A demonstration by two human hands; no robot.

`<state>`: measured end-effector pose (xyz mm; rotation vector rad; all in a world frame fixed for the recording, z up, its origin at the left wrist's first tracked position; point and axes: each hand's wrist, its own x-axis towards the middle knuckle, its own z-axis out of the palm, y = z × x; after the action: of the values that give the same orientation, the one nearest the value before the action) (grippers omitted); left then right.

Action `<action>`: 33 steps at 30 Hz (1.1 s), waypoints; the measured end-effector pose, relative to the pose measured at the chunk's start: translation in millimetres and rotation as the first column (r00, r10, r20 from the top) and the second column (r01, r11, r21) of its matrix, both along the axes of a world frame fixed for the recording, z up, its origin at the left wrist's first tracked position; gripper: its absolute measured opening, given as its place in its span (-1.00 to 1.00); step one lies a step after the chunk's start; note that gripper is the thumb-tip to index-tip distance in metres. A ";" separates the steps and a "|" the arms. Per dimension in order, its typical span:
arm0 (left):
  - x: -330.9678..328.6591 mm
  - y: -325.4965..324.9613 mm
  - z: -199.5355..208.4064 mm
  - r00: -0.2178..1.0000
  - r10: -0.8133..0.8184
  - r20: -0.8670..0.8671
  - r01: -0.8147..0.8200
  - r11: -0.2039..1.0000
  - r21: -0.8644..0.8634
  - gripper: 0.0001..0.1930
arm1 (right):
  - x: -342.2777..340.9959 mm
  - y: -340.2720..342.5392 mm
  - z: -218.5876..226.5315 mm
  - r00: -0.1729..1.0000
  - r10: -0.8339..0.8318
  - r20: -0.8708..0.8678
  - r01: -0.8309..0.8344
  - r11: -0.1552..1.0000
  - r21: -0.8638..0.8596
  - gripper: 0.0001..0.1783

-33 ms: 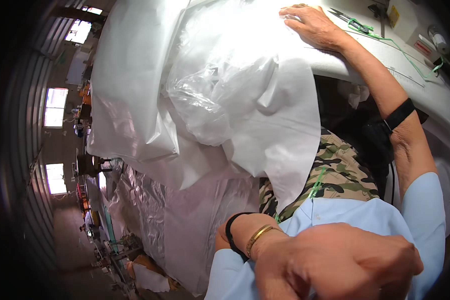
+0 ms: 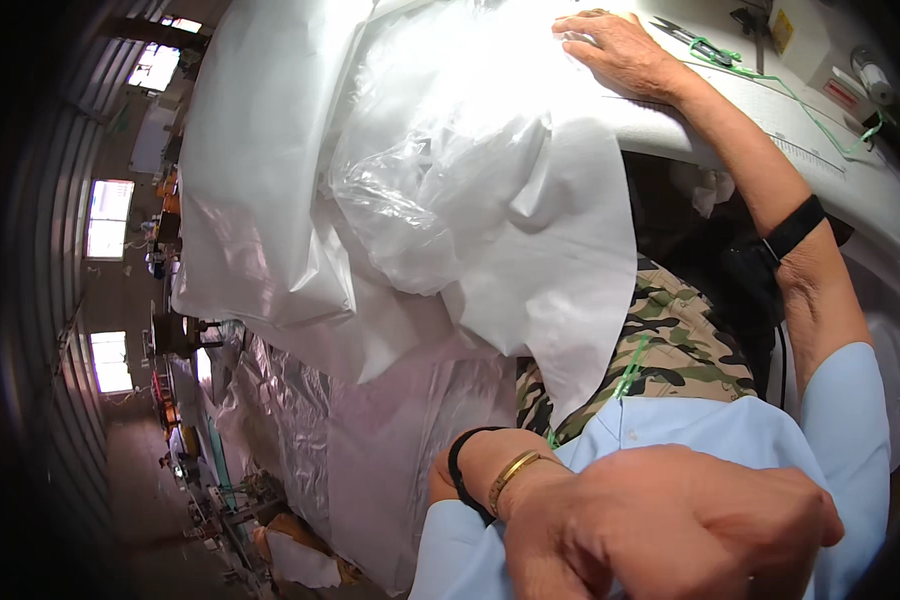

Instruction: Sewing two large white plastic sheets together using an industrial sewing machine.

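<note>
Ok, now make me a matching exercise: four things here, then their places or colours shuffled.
Things:
1. left hand
2. right hand
3. snips
4. trousers

Places or colours:
A. beside green cord
B. camouflage
C. in front of the blue shirt
D. by the white sheet, near the top

Pairs: 1-C, 2-D, 3-A, 4-B

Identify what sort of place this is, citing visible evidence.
Probably a workshop, perhaps for sewing: white sheeting drapes over a worktable that also holds snips and a ruler scale.
</note>
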<state>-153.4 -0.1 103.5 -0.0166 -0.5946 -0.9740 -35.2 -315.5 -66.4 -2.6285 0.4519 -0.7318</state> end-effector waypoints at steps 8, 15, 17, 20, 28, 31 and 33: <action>25.0 -21.3 -35.2 0.966 -0.089 0.244 0.155 0.951 -0.269 -0.76 | 3.9 3.3 0.0 0.999 -0.030 0.020 0.032 0.991 -0.129 -0.52; 54.8 4.8 -57.6 0.853 -0.147 0.501 0.192 0.981 -0.039 -0.78 | 1.9 8.1 3.5 0.998 -0.049 -0.049 0.045 0.997 -0.069 -0.51; 52.0 10.6 -56.6 0.836 -0.026 0.547 0.051 0.998 -0.031 -0.77 | 0.3 9.0 3.3 0.998 -0.055 -0.039 0.051 0.995 -0.082 -0.51; 64.1 12.4 -45.9 0.778 0.019 0.628 0.018 0.998 -0.053 -0.78 | -0.6 9.8 3.9 0.998 -0.055 -0.043 0.052 0.996 -0.069 -0.51; 70.4 17.5 -1.3 0.448 0.198 0.872 -0.111 0.980 -0.165 -0.81 | 1.7 3.9 -1.5 0.998 -0.015 0.055 0.019 0.998 -0.064 -0.52; 57.3 23.0 -10.7 0.367 0.410 0.835 -0.292 0.903 -0.315 -0.86 | 0.4 0.8 0.1 0.981 0.073 0.179 -0.041 0.984 -0.174 -0.55; 64.8 23.9 -30.9 0.241 0.464 0.852 -0.328 0.865 -0.379 -0.85 | -2.4 2.9 8.1 0.961 0.096 0.259 -0.047 0.981 -0.189 -0.59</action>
<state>-88.6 23.8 72.5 0.6275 -1.6662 -0.3154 -37.6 -312.5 -58.3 -2.6391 0.2199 -1.1326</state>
